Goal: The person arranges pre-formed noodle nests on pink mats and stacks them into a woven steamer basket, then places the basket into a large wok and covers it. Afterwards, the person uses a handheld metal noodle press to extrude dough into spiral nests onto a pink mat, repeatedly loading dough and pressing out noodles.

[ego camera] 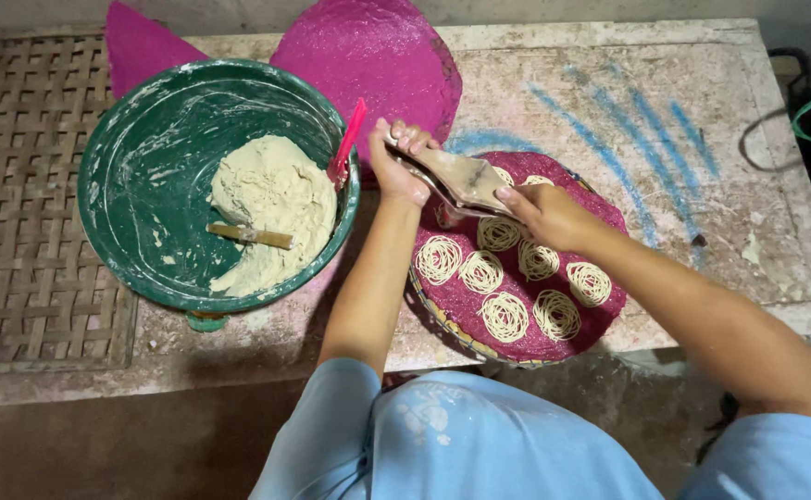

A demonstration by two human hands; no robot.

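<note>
Soft, fragile noodle coils (pixel 505 316) lie on the pink mat (pixel 609 310) on the bench (pixel 702 111). Above them, the right hand (pixel 544 211) and left hand (pixel 396 167) wrap their fingers around the rigid wooden press (pixel 466 179), which looks best gripped by its two handle ends. Beyond sits sticky dough (pixel 276 199).

I see a worn stone bench (pixel 702 83) streaked with blue chalk. A green basin (pixel 118 167) sits at nine o'clock, a round magenta tray (pixel 609 310) at five o'clock, magenta mats (pixel 378 56) at twelve, and a woven cane panel (pixel 17 185) overlaps its left edge
</note>
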